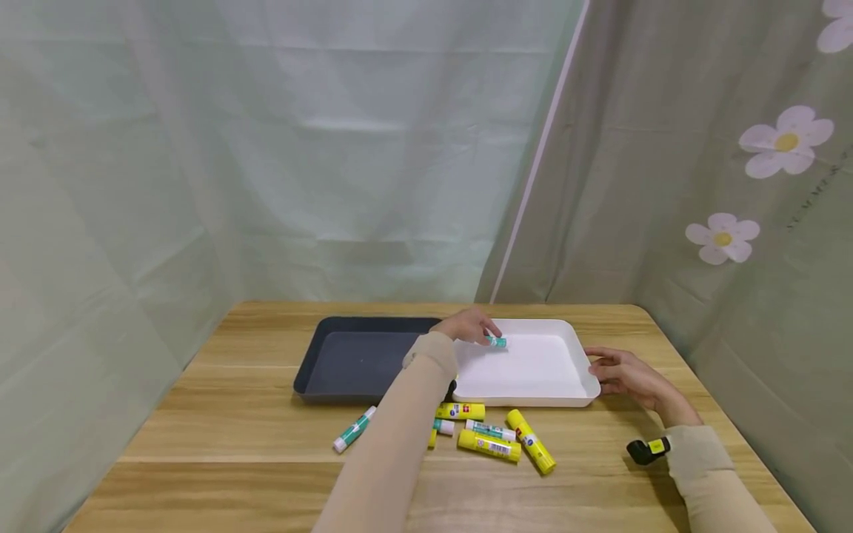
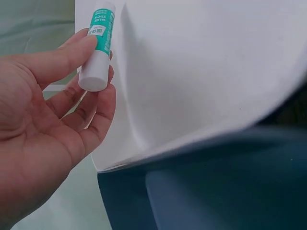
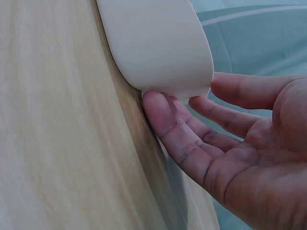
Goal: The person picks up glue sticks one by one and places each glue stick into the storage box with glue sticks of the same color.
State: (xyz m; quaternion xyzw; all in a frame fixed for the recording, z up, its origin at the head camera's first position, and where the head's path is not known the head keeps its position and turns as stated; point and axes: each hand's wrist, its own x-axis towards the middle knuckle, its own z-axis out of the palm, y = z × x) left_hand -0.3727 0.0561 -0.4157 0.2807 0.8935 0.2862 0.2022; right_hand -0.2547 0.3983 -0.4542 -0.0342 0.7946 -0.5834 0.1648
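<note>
My left hand [image 1: 469, 326] reaches over the white tray [image 1: 526, 366] and pinches a small green-and-white glue stick [image 2: 101, 45] between thumb and fingers. In the left wrist view the stick is tilted, its white end toward the camera. At the tray's right end, my right hand [image 1: 626, 377] holds its edge, with fingertips [image 3: 160, 108] at the base of the wall and another finger up at the rim. Nearer me lie yellow glue sticks [image 1: 489, 446] and green-and-white ones [image 1: 491, 430], some partly hidden behind the left forearm.
A dark grey tray [image 1: 360, 363] stands against the white tray's left side. One green glue stick [image 1: 355, 429] lies apart on the left, and a yellow one [image 1: 531, 442] lies slanted on the right. Curtains [image 1: 373, 163] hang behind the wooden table [image 1: 220, 422].
</note>
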